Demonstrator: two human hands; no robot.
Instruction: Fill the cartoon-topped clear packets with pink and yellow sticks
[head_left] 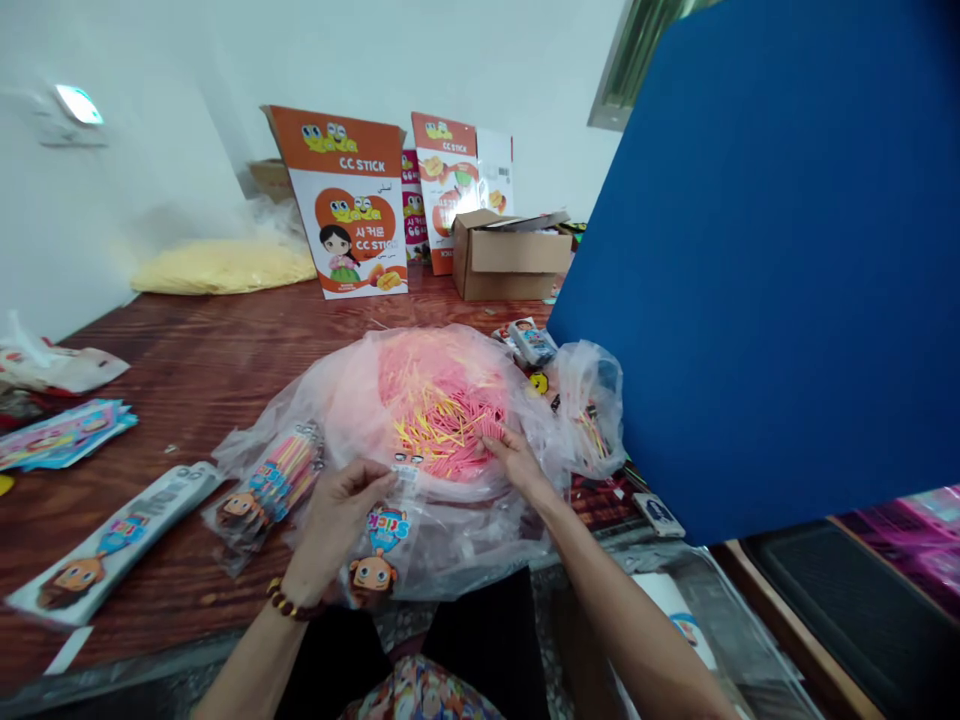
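A large clear plastic bag point(341, 375) lies open before me, full of thin pink and yellow sticks point(439, 425). My left hand point(341, 520), a beaded bracelet at its wrist, pinches the upper edge of a small printed clear pouch point(375, 565) at the bag's near side. The cartoon face on this pouch is at the bottom. At the right of the pile, my right hand point(516, 462) has its fingers closed around some pink sticks. Filled pouches point(274, 475) lie left of my left hand, and a stack of flat pouches point(112, 550) lies farther left.
Orange-and-white cartons point(356, 210) and a brown cardboard box point(517, 265) stand at the back. A yellow-filled bag point(225, 265) lies by the wall. On the right are a small clear bag point(592, 400) and a big blue panel point(780, 270). Blue-pink packets point(67, 435) lie far left.
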